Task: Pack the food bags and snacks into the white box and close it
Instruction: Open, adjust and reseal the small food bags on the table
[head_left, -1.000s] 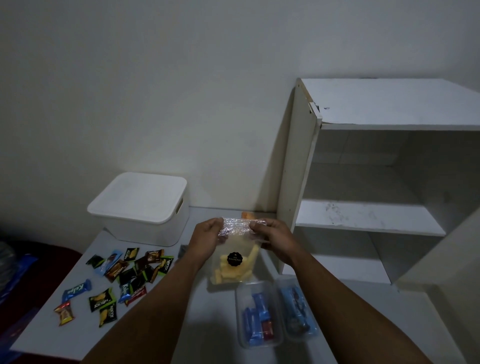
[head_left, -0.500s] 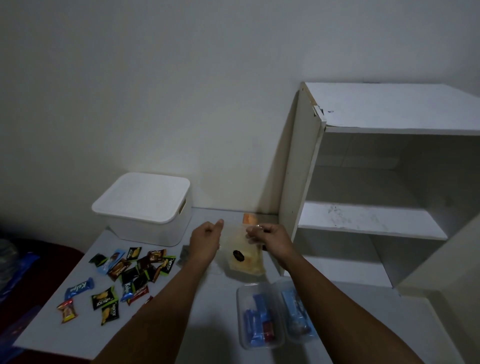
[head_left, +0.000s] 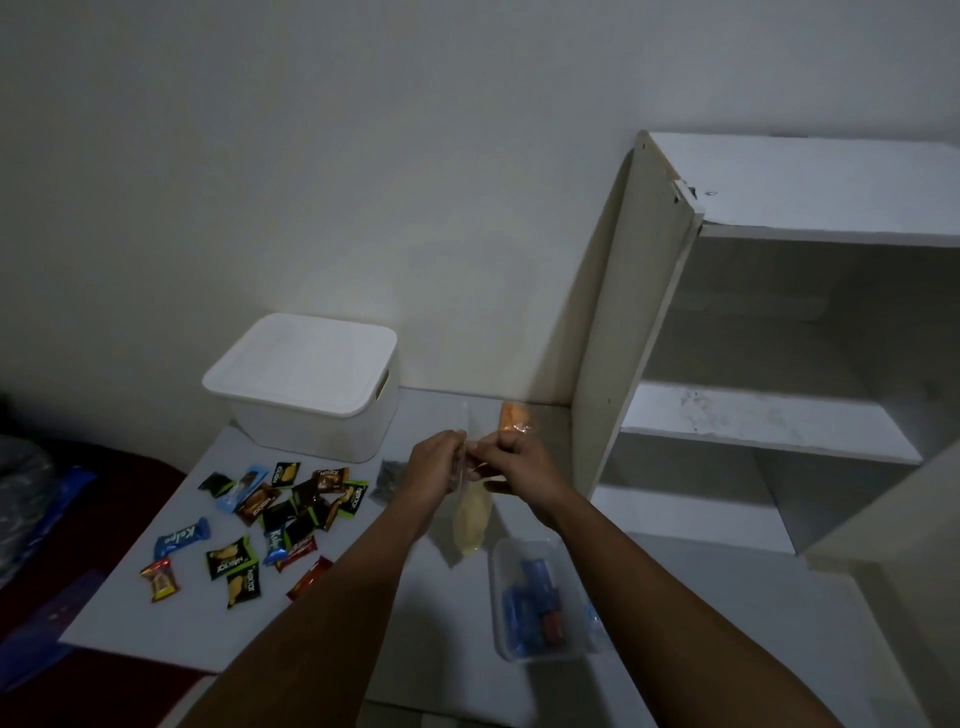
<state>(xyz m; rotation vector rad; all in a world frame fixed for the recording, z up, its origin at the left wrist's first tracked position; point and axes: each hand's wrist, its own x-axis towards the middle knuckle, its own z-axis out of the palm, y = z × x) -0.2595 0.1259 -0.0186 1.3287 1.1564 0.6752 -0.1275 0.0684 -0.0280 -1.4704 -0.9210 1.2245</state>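
1. Half a second ago the clear food bag (head_left: 470, 519) was facing me flat; now it is turned edge-on and hangs down between my hands, above the table (head_left: 415, 613).
2. My left hand (head_left: 434, 467) and my right hand (head_left: 511, 462) are both closed in a pinch on the top edge of the bag. The yellow food is sunk in the bottom part.
3. I judge that I am pressing the seal shut, so this bag is almost ready for packing.
4. The white box (head_left: 306, 389) stands at the far left of the table with its lid on. Nothing is packed yet, and the lid must come off first.
5. The loose snacks (head_left: 275, 514) lie spread between me and the box, some near the left table edge.
6. A clear tray (head_left: 540, 603) with blue packets sits just under my right forearm, and an orange packet (head_left: 514, 415) lies behind my right hand.
7. The shelf unit (head_left: 623, 332) closes the right side. The free way to the box goes left, over the snacks.
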